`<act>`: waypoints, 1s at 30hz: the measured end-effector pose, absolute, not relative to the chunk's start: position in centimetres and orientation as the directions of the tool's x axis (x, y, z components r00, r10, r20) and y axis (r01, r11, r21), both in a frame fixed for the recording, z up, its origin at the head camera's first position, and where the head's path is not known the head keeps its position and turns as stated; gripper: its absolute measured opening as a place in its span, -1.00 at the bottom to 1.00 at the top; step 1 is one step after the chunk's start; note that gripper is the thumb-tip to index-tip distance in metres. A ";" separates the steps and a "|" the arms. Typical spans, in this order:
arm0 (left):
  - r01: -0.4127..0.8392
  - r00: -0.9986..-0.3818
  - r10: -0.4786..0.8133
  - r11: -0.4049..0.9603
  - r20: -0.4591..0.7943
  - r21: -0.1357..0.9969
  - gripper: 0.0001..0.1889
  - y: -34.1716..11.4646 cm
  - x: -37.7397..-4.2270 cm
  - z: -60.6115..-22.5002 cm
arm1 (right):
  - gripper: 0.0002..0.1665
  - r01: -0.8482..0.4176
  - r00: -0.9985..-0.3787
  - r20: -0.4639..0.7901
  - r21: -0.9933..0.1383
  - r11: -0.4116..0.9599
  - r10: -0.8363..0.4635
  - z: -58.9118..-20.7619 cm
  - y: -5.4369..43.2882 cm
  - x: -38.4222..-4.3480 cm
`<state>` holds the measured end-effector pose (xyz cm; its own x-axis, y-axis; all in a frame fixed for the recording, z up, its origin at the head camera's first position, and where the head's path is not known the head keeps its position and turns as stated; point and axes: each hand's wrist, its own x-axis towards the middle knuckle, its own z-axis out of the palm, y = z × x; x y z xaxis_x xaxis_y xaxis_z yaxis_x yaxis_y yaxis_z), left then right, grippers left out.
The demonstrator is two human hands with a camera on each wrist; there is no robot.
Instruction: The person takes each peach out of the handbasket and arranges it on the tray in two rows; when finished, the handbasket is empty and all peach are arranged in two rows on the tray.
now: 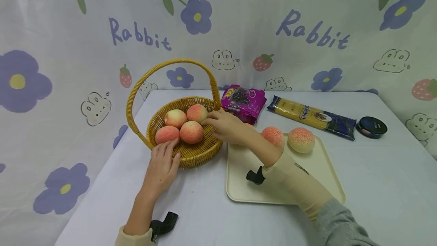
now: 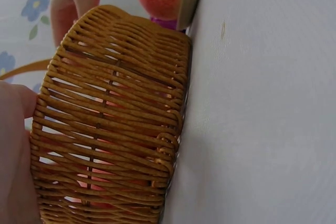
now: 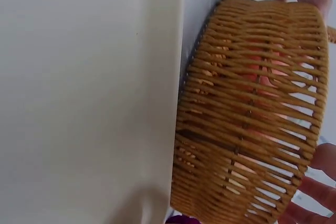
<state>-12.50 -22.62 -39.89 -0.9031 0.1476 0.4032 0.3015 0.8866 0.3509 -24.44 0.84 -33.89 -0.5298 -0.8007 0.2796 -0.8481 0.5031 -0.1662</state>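
Observation:
Several peaches [image 1: 191,132] lie together in a round wicker basket [image 1: 194,161] with a tall arched handle [image 1: 177,61]. At the basket's front left, my left hand [image 1: 162,164] rests over the rim, its fingertips by the nearest peach [image 1: 167,134]. The left wrist view shows part of that hand against the rim. My right hand [image 1: 223,125] reaches over the right rim, fingertips beside the peaches and no fruit seen in its grasp. In the right wrist view its fingers [image 3: 315,195] show beyond the woven wall.
Right of the basket, a cream tray [image 1: 283,198] holds two peaches [image 1: 301,140] in plain sight and one mostly behind my right arm. Behind stand a purple grape-print packet [image 1: 244,101], a long pasta packet [image 1: 312,116] and a dark round tin [image 1: 371,127].

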 end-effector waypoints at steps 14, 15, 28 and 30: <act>0.294 -0.905 0.157 0.902 0.395 0.316 -0.61 -22.7 -12.4 -39.7 | -0.58 -0.907 -0.421 0.275 -0.134 0.400 -0.864 -35.3 -2.3 -24.8; 0.294 -0.906 0.158 0.901 0.392 0.318 -0.62 -22.7 -12.4 -39.6 | -0.59 -0.914 -0.405 0.275 -0.121 0.387 -0.872 -35.3 -2.5 -24.8; 0.321 -0.899 0.174 0.886 0.401 0.334 -0.65 -22.8 -12.4 -39.5 | -0.70 -0.963 -0.268 0.229 -0.091 0.254 -0.936 -35.0 -4.7 -24.5; 0.323 -0.899 0.175 0.884 0.402 0.337 -0.65 -22.8 -12.4 -39.5 | -0.71 -0.963 -0.266 0.215 -0.094 0.252 -0.939 -35.1 -4.9 -24.5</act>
